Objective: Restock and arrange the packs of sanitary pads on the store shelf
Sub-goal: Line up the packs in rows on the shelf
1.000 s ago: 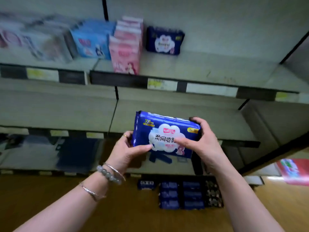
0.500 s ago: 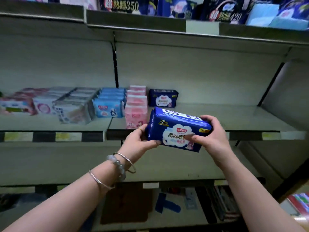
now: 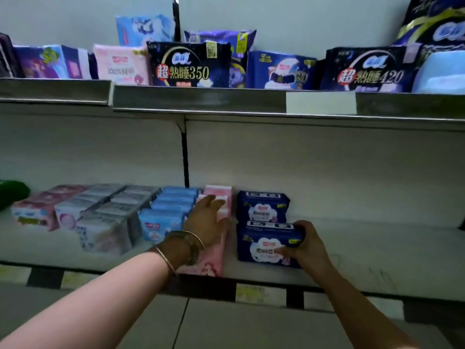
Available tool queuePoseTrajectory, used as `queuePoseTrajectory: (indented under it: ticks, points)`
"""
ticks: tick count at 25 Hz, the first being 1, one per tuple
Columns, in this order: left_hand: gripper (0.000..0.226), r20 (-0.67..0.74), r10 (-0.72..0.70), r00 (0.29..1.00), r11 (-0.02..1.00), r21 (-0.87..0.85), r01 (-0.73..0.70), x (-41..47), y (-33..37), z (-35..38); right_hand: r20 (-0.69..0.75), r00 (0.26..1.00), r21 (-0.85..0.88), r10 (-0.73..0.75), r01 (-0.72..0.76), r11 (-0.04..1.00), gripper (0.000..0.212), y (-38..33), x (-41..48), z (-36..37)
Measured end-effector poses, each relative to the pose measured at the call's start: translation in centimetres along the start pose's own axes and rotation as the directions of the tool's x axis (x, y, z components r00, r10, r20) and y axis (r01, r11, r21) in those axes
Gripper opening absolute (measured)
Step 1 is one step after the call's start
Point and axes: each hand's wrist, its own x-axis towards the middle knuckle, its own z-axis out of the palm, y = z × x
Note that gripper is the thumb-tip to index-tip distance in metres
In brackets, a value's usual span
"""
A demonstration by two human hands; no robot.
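A dark blue pack of pads (image 3: 264, 244) stands on the middle shelf (image 3: 364, 258), directly in front of a second dark blue pack (image 3: 261, 206). My right hand (image 3: 303, 244) grips the front pack at its right end, thumb on its face. My left hand (image 3: 206, 220) rests with straight fingers on top of the row of pink packs (image 3: 214, 258) just left of the blue ones.
Left of the pink row stand rows of light blue packs (image 3: 163, 217), grey-white packs (image 3: 105, 222) and pink-white packs (image 3: 37, 210). The upper shelf (image 3: 201, 99) carries several dark and pastel packs. The middle shelf is bare to the right of my right hand.
The blue pack, held in the air by both hands before, now stands on the middle shelf in front of the other blue pack. My left hand has let go and moved onto the pink packs.
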Motion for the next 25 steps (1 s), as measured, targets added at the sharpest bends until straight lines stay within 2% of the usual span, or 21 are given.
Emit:
queuePoseTrajectory:
  ticks: [3,7,14,18,21,23,25]
  points:
    - [0.056,0.133,-0.120,0.984,0.955,0.286,0.078,2.8,-1.4,1.7,0.053,0.998,-0.006,-0.025,0.025,1.000,0.073,1.4,3.6,1.5]
    - [0.055,0.201,-0.163,0.966,0.890,0.452,0.056,3.3,-1.6,3.2,0.082,0.996,-0.019,-0.035,0.037,0.999,0.078,2.3,7.6,2.4]
    - [0.058,0.180,-0.152,0.972,0.879,0.474,0.050,3.1,-1.4,3.2,0.070,0.994,-0.142,-0.080,0.089,0.986,0.078,2.8,10.4,2.9]
    - [0.049,0.209,-0.078,0.975,0.833,0.550,-0.051,2.9,-1.2,2.7,0.084,0.994,-0.218,-0.063,0.080,0.973,0.078,2.3,10.4,3.0]
    - [0.047,0.176,-0.107,0.979,0.878,0.478,0.010,3.0,-0.9,2.6,0.098,0.995,-0.250,-0.003,0.028,0.968,0.089,1.4,9.6,2.8]
    - [0.042,-0.001,-0.090,0.996,0.959,0.269,0.087,2.8,-1.2,2.5,0.077,0.997,-0.267,-0.025,0.045,0.963,0.089,0.3,8.2,2.3]
    - [0.040,-0.253,0.036,0.967,0.998,0.055,-0.023,2.0,-1.2,2.1,0.027,0.997,-0.253,-0.072,0.077,0.964,0.081,-1.3,6.0,1.5]
